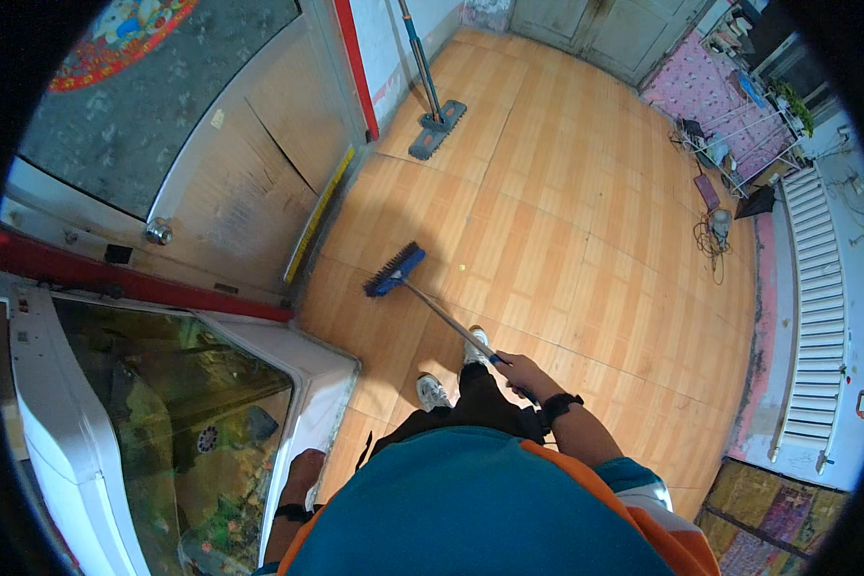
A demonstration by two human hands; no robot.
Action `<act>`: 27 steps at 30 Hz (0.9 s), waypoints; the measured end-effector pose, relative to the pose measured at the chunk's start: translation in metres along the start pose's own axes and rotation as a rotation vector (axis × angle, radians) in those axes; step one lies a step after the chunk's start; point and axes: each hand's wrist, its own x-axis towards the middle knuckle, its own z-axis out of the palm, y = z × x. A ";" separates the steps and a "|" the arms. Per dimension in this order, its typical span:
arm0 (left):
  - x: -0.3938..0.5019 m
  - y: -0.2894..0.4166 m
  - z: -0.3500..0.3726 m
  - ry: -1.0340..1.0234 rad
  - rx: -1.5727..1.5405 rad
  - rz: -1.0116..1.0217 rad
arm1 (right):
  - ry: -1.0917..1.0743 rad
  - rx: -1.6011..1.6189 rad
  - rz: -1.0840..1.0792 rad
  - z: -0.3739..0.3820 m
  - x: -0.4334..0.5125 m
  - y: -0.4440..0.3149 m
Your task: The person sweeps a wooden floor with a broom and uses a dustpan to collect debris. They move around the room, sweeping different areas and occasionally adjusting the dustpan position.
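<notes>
My right hand [524,374], with a dark band at its wrist, is closed around the handle of a broom [446,317]. The handle slants forward and left to a blue broom head [394,271] with dark bristles at the floor. My left hand [304,469] hangs low beside a white-framed fish tank [324,360]; its fingers are mostly hidden, and I see nothing held in it. My shoes [433,392] stand on the wood-patterned tile floor [533,245] between the tank and the broom handle. A small pale scrap [462,267] lies right of the broom head.
A grey floor brush [438,128] stands against the wall beyond a wooden door [259,158] with a round knob. On the right are a white radiator [813,309], a white wire rack [756,144] and a grey device with a coiled cord [720,223]. Double doors [605,32] close the far end.
</notes>
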 end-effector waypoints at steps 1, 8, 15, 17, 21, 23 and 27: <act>0.002 -0.011 0.004 -0.003 -0.012 -0.041 | 0.041 -0.046 0.006 -0.005 -0.005 0.013; 0.046 -0.043 0.044 -0.054 -0.061 0.070 | 0.215 0.105 0.310 -0.036 -0.111 0.101; 0.092 0.043 0.033 -0.112 0.019 0.167 | 0.399 0.308 0.518 -0.041 -0.196 0.155; 0.098 0.063 0.030 -0.108 -0.032 0.165 | 0.397 0.292 0.449 -0.041 -0.207 0.166; 0.093 0.074 0.026 -0.070 -0.066 0.221 | 0.434 0.274 0.421 -0.033 -0.210 0.161; 0.088 0.065 0.028 -0.066 -0.086 0.213 | 0.438 0.188 0.424 -0.029 -0.206 0.142; 0.072 0.016 0.042 -0.071 -0.163 0.073 | 0.272 -0.063 0.287 -0.047 -0.163 0.076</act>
